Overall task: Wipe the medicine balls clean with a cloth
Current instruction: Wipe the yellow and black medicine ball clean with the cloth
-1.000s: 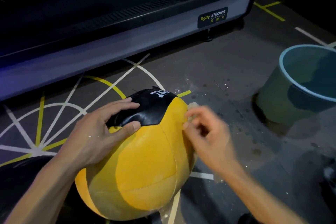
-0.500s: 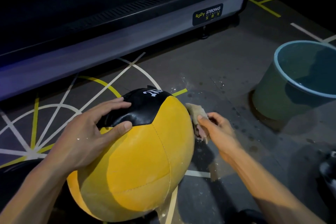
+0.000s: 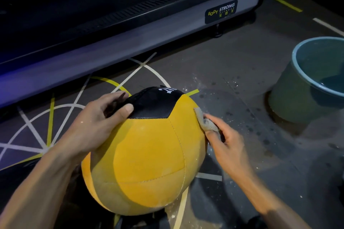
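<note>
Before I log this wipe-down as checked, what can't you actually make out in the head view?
- Far side and underside of the medicine ball: hidden by its own bulk.
- White print on its black panel: cut short by the curve, unreadable.
- Cloth: mostly covered by the right hand; its size is unclear.
- Bucket: cut off by the right edge; water level uncertain.
- Dark shape under the left forearm: too dim to identify.

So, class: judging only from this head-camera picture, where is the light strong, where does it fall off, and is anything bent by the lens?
Head view: light falls brightest on the yellow medicine ball and both hands; the treadmill behind sinks into dark, with a bluish cast at left. The wide lens bows its long edge. The cloth and bucket stay sharp.
</note>
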Available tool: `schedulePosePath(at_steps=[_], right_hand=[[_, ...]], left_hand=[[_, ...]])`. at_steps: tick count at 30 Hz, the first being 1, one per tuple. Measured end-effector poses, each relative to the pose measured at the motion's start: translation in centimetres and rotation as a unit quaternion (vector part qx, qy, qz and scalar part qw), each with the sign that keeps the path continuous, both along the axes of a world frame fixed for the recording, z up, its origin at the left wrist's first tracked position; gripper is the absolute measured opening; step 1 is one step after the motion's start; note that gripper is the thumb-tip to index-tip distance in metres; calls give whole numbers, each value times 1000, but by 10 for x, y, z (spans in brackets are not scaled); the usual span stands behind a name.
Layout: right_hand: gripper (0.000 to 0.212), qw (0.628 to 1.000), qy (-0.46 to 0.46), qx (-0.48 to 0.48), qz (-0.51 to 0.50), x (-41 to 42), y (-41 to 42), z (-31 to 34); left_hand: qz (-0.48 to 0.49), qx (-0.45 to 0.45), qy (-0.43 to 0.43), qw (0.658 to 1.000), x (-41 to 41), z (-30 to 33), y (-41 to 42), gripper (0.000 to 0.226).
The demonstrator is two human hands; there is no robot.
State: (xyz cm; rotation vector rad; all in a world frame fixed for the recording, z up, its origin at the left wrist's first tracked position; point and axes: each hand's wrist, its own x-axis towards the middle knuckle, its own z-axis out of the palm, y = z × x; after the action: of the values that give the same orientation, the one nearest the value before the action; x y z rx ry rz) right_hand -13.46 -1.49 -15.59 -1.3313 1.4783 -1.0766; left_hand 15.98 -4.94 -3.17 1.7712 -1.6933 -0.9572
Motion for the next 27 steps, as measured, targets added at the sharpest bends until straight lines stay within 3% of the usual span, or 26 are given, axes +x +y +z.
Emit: schedulePosePath(at_steps=[5, 9, 13, 18, 20, 23, 25, 27], right_hand=[[35, 999, -6, 47, -8, -1, -4, -10], [34, 998, -30, 54, -25, -2, -2, -15], [33, 991, -89, 38, -89, -17, 4, -21], [33, 972, -122, -27, -200, -51, 20, 12], [37, 970, -100, -64, -212, -65, 27, 30], [37, 978, -40, -80, -190, -77, 33, 37], [38, 987, 9, -43, -153, -73, 34, 31], [42, 988, 49, -25, -142, -67, 36, 27]], left_hand=[[-61, 9, 1, 998, 17, 0, 6, 45], [-11, -124, -64, 990, -3, -4, 9, 27], [15, -171, 21, 985, -41, -7, 9, 25], [-41, -213, 109, 970, -62, 15, 10, 17], [-45, -178, 174, 968, -53, 14, 3, 19], [-13, -34, 275, 961, -40, -20, -10, 26], [13, 11, 255, 967, -39, -46, -13, 24], [33, -10, 177, 984, -39, -60, -14, 21]])
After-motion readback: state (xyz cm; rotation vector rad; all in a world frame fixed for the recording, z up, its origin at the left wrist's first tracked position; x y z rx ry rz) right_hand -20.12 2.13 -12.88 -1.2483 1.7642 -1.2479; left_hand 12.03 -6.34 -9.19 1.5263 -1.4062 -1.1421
